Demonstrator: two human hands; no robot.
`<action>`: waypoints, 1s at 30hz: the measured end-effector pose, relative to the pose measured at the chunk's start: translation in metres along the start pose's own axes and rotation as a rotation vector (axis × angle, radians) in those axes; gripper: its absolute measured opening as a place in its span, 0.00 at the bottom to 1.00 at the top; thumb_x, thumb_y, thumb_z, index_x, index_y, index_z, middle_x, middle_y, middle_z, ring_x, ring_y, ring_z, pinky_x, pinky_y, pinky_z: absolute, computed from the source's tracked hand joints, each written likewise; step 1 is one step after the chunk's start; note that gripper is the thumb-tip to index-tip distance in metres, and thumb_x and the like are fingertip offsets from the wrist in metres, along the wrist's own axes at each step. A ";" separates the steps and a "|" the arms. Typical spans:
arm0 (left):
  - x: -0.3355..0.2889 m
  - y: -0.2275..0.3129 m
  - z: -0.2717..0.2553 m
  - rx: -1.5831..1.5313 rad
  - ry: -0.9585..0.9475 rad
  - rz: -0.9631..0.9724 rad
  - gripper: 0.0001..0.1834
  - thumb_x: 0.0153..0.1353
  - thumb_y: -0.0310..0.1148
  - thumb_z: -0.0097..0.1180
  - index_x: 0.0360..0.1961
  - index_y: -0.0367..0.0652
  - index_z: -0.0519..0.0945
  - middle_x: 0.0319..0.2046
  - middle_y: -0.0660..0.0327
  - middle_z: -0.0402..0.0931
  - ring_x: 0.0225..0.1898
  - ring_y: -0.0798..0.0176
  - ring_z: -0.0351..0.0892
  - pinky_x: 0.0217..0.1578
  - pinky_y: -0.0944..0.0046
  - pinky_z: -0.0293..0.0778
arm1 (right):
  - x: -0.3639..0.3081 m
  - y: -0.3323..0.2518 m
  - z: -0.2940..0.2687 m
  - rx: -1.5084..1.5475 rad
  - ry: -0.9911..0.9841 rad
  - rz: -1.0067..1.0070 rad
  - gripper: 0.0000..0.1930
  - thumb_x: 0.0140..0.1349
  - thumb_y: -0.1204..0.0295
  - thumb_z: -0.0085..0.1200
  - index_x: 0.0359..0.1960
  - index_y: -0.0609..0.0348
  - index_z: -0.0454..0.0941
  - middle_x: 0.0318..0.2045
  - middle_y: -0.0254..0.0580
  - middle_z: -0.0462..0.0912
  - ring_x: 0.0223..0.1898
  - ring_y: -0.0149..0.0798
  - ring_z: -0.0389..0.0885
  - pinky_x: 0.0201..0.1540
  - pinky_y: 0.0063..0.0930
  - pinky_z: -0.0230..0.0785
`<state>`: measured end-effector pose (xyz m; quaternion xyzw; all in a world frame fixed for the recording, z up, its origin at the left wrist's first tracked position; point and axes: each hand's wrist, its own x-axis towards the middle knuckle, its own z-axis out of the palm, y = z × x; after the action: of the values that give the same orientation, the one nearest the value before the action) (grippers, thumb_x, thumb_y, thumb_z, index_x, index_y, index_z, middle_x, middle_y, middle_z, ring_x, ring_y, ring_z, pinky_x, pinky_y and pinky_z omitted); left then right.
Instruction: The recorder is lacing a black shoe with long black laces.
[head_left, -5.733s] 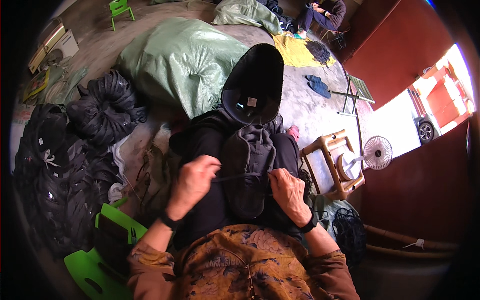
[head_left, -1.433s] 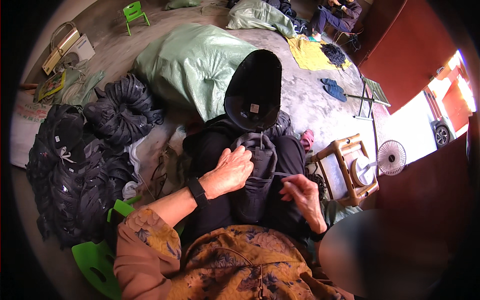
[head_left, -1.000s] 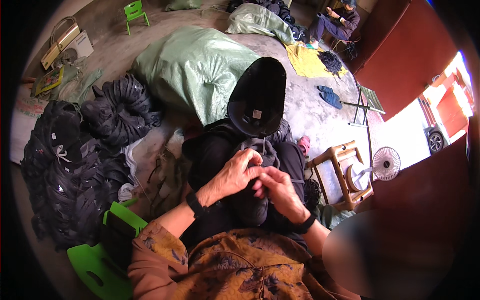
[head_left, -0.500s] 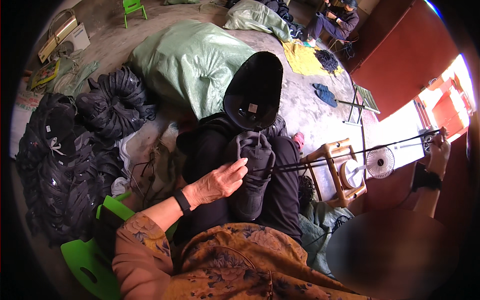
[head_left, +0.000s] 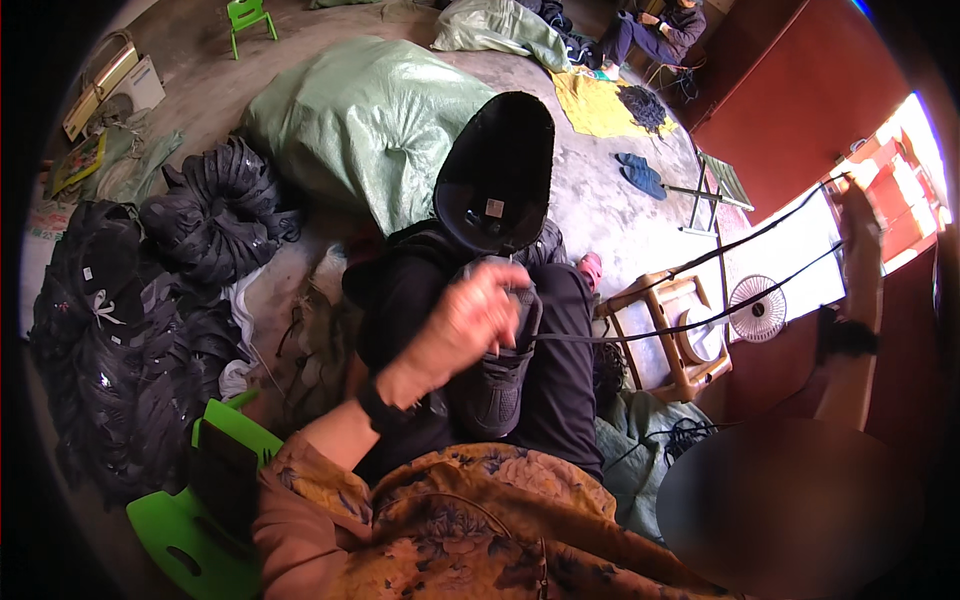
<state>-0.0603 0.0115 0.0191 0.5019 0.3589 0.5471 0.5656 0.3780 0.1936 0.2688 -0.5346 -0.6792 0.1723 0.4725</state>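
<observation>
A dark grey shoe upper rests between my black-trousered knees, its toe toward me. My left hand is over the shoe's opening, hiding much of it; its fingers are blurred by motion. Far out to the right, my raised right hand is closed on black shoelace. Two strands run from the shoe to that hand, spread apart, the lower one sagging slightly. Just beyond the shoe stands a hollow black oval shell with a small white label inside.
Bundles of black shoe uppers lie at left beside a green chair. A big pale green sack sits ahead. Under the laces are a bamboo-framed stool and a white fan. Another person sits at the back right.
My left hand has left its grip at the shoe's side and moved up over its opening. My right hand has risen slightly inward, and the taut strands have slackened and spread apart.
</observation>
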 end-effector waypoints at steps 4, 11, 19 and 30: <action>0.036 0.031 -0.055 -0.573 0.278 0.269 0.18 0.69 0.32 0.49 0.57 0.37 0.69 0.25 0.65 0.73 0.29 0.70 0.74 0.40 0.70 0.74 | -0.085 0.108 0.040 -0.048 -0.311 -0.045 0.25 0.57 0.67 0.46 0.59 0.55 0.74 0.34 0.35 0.84 0.20 0.19 0.63 0.22 0.14 0.59; 0.028 -0.036 -0.038 0.839 0.151 0.289 0.13 0.60 0.30 0.60 0.45 0.38 0.78 0.36 0.57 0.80 0.40 0.57 0.80 0.41 0.58 0.74 | -0.252 0.058 0.242 0.092 -0.524 0.194 0.06 0.68 0.74 0.49 0.43 0.62 0.75 0.25 0.40 0.82 0.19 0.27 0.76 0.23 0.21 0.68; 0.024 -0.045 -0.014 1.110 -0.072 0.217 0.17 0.61 0.29 0.51 0.53 0.43 0.71 0.44 0.52 0.76 0.51 0.49 0.71 0.50 0.50 0.68 | -0.240 0.043 0.297 1.074 -0.252 0.710 0.08 0.69 0.68 0.52 0.40 0.60 0.75 0.24 0.34 0.78 0.22 0.25 0.73 0.27 0.18 0.66; 0.049 -0.034 -0.032 0.373 0.040 -0.300 0.20 0.47 0.23 0.65 0.44 0.35 0.78 0.32 0.65 0.76 0.34 0.74 0.74 0.37 0.72 0.72 | -0.265 0.042 0.228 0.123 -0.298 0.256 0.06 0.60 0.79 0.57 0.39 0.62 0.82 0.26 0.33 0.80 0.26 0.25 0.78 0.28 0.19 0.70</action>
<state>-0.0745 0.0687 -0.0141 0.5279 0.5354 0.3911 0.5308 0.2089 0.0349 0.0036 -0.5554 -0.6562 0.3494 0.3727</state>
